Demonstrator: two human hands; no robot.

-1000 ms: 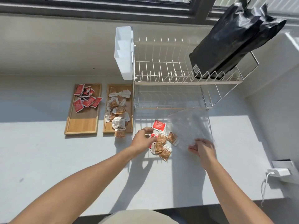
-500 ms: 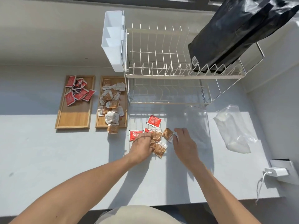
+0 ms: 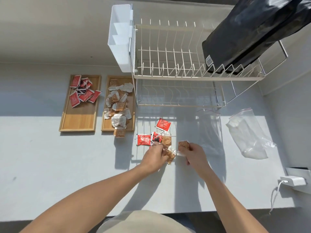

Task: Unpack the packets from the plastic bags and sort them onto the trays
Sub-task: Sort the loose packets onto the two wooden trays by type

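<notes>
A small pile of loose packets lies on the white counter in front of me: red packets (image 3: 143, 139) and brown packets (image 3: 166, 140). My left hand (image 3: 155, 156) pinches a brown packet (image 3: 168, 154) at the pile's near edge. My right hand (image 3: 195, 154) holds another brown packet (image 3: 183, 145) just right of the pile. At the far left, one wooden tray (image 3: 79, 122) carries red packets and the tray beside it (image 3: 133, 105) carries brown and white packets. An empty clear plastic bag (image 3: 208, 132) lies flat to the right of my hands.
A two-tier wire dish rack (image 3: 185, 71) stands behind the pile, with a white caddy (image 3: 120, 39) on its left side and a black bag (image 3: 249, 32) on top. A crumpled clear bag (image 3: 247, 137) lies at the right. A white charger (image 3: 293, 181) sits near the counter's right edge.
My right hand let go of the clear bag, moved left to the pile and picked up a brown packet. My left hand stayed on the pile and closed on a brown packet.
</notes>
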